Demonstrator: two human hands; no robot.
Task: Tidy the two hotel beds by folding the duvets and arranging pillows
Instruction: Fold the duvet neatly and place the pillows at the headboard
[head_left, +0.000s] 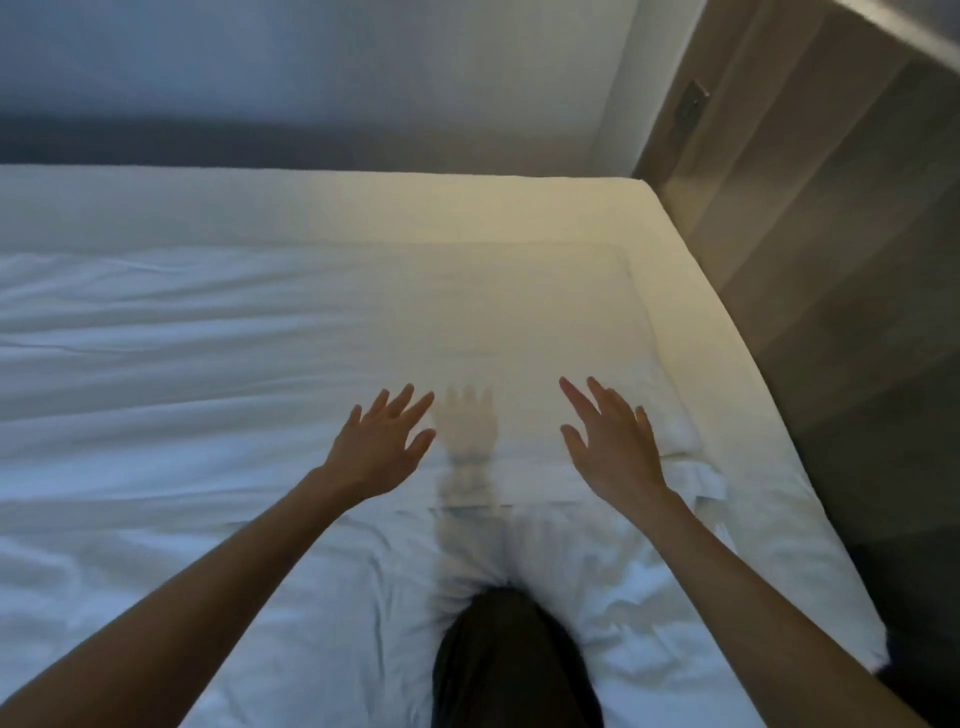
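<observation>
Reaching over the folded duvet (270, 332), left hand (376, 454) and right hand (613, 452), fingers (420, 407) spread, holding nothing, contact unclear

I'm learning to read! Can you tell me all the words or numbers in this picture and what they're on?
There are no words or numbers to read here.
The white bedding is plain, and no label shows on it.
The small dark plate on the wooden wall panel is too blurred to tell whether it has any marks.
</observation>
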